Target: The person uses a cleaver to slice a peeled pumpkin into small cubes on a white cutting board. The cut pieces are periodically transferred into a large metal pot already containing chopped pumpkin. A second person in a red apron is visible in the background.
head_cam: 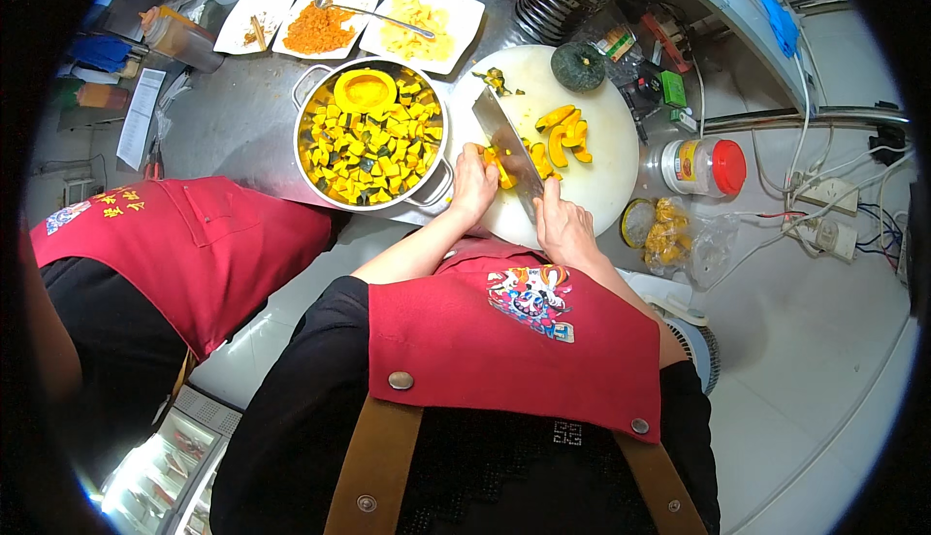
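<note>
My right hand (565, 221) is closed around the handle of a cleaver (513, 146), whose broad blade slants over a round white cutting board (611, 164). On the blade's left side my left hand (476, 183) holds a pumpkin slice (500, 168) against the board. Cut pumpkin pieces (541, 160) lie just right of the blade, with curved pumpkin slices (567, 135) beyond them. A whole dark green pumpkin (577, 66) sits at the board's far edge, and peel scraps (494, 81) lie near the blade's tip. Left of the board, a steel pot (300, 143) holds pumpkin cubes and a hollowed pumpkin piece (365, 91).
White plates of sliced food (465, 22), orange minced food (320, 29) and spices (254, 34) stand behind the pot. A red-lidded jar (702, 167) and a bag of yellow pieces (665, 233) are at right. A co-worker in a red apron (211, 244) stands at left.
</note>
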A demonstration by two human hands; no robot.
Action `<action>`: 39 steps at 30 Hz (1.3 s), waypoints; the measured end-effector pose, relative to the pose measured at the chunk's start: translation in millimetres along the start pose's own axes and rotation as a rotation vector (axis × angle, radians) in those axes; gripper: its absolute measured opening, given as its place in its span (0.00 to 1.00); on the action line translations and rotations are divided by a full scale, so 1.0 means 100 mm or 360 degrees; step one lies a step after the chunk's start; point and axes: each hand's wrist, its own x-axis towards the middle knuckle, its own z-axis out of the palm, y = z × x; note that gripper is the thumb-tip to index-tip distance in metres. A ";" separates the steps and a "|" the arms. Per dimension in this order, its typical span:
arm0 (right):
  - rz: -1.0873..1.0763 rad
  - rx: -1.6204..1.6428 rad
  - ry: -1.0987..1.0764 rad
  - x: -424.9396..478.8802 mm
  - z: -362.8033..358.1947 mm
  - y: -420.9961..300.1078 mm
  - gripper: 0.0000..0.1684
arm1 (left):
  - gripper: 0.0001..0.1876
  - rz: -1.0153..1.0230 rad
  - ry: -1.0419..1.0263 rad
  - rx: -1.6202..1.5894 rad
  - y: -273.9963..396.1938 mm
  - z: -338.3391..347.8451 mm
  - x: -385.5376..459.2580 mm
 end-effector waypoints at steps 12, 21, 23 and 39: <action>-0.0020 -0.0054 0.0129 -0.09 -0.13 -0.08 0.13 | 0.17 0.0009 -0.0028 0.0075 -0.01 0.00 0.04; 0.0051 -0.0025 -0.0066 -0.07 -0.16 -0.14 0.11 | 0.17 -0.0039 -0.0024 0.0054 0.04 -0.01 0.03; 0.0050 -0.0053 -0.0101 -0.07 -0.15 -0.15 0.11 | 0.17 -0.0071 -0.0043 0.0038 0.06 -0.02 0.03; -0.0074 -0.0059 0.0150 -0.01 -0.06 -0.04 0.13 | 0.17 -0.0054 -0.0041 0.0073 0.07 -0.02 0.04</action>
